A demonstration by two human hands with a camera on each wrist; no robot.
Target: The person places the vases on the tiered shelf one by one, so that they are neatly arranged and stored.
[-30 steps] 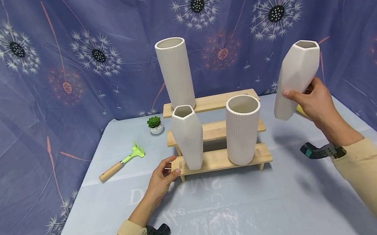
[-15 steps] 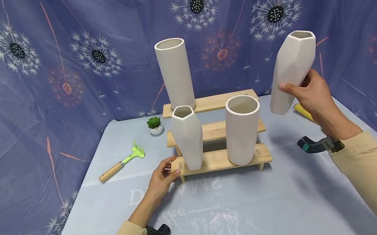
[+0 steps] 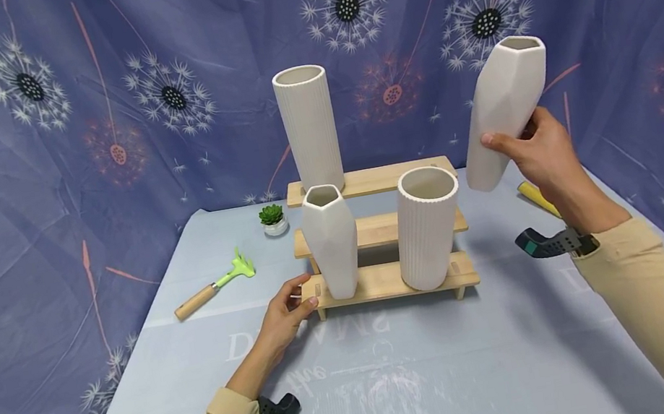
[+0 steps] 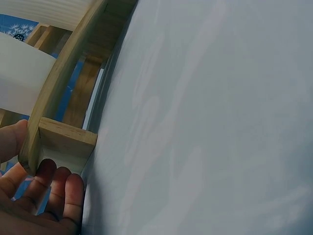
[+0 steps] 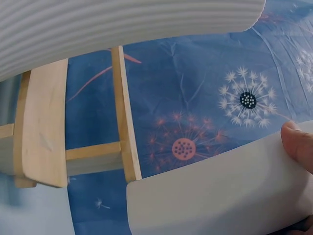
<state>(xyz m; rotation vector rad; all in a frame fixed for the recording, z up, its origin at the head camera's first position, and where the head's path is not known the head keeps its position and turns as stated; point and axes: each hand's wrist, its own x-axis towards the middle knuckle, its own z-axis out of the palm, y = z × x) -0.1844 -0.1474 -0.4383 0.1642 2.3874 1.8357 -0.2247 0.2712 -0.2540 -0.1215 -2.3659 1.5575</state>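
My right hand [image 3: 543,150] grips a white faceted vase [image 3: 505,97] around its lower half, holding it tilted and raised to the right of a three-tier wooden stand [image 3: 384,282]. The thumb [image 5: 297,142] lies along the vase's side in the right wrist view. At the stand's left end, my left hand [image 3: 284,317] pinches the bottom shelf, thumb above and fingers [image 4: 57,191] curled beneath. A second faceted vase [image 3: 331,244] stands on the bottom shelf's left, a ribbed cylinder vase [image 3: 430,227] on its right. A taller ribbed vase [image 3: 309,126] stands on the top shelf's left.
Left of the stand lie a small green hand rake [image 3: 237,268] with a wooden handle and a potted succulent [image 3: 273,220]. Something yellow [image 3: 536,198] lies behind my right wrist. A dandelion-print cloth [image 3: 178,35] hangs behind the pale table [image 3: 432,373].
My right hand has lifted the faceted vase higher and moved it slightly left toward the stand, uncovering more of the yellow thing. The left hand has stayed on the shelf end.
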